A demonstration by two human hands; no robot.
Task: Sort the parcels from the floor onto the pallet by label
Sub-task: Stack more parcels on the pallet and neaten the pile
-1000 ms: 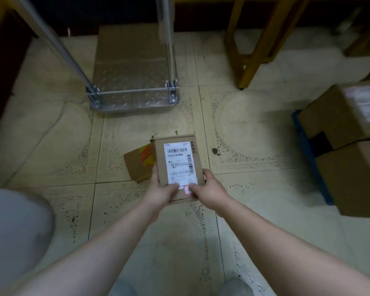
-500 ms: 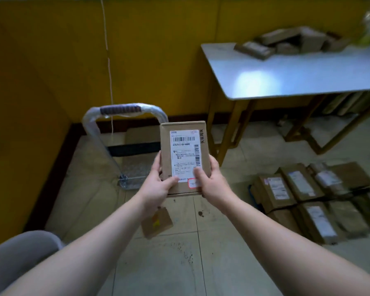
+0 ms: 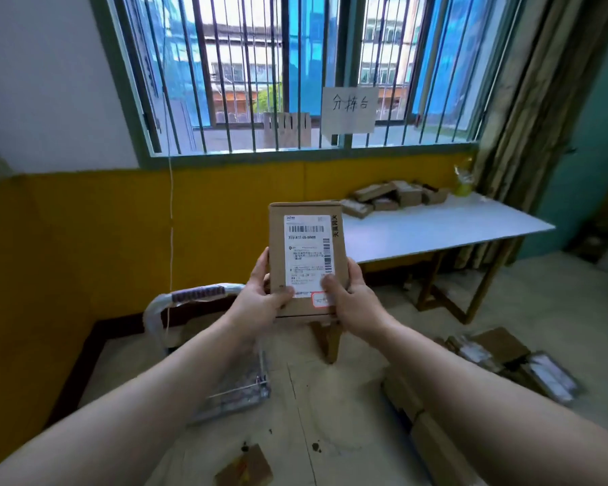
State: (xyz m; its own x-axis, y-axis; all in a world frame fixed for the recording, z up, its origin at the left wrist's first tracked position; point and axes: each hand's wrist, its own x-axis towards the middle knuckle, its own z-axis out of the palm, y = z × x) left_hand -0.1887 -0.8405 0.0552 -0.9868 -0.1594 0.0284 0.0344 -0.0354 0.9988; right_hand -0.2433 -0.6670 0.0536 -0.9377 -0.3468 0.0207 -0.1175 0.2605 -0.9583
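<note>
I hold a small flat cardboard parcel (image 3: 308, 254) upright in front of me, its white shipping label with barcodes facing me. My left hand (image 3: 260, 296) grips its lower left edge, thumb on the front. My right hand (image 3: 351, 296) grips the lower right edge, thumb over the label's bottom next to a small red-bordered sticker. Several labelled parcels (image 3: 506, 363) lie packed together on the floor at the right. One small brown parcel (image 3: 244, 468) with a red-and-yellow mark lies on the tiles at the bottom.
A metal platform trolley (image 3: 225, 391) with a wrapped handle stands low left of the parcel. A white table (image 3: 443, 226) on wooden legs stands right, with several small boxes (image 3: 386, 198) piled at its far end. A barred window and a yellow wall are behind.
The parcel has been lifted from near the floor to chest height with both hands still on it. My view has tilted up from the tiles to the window and table.
</note>
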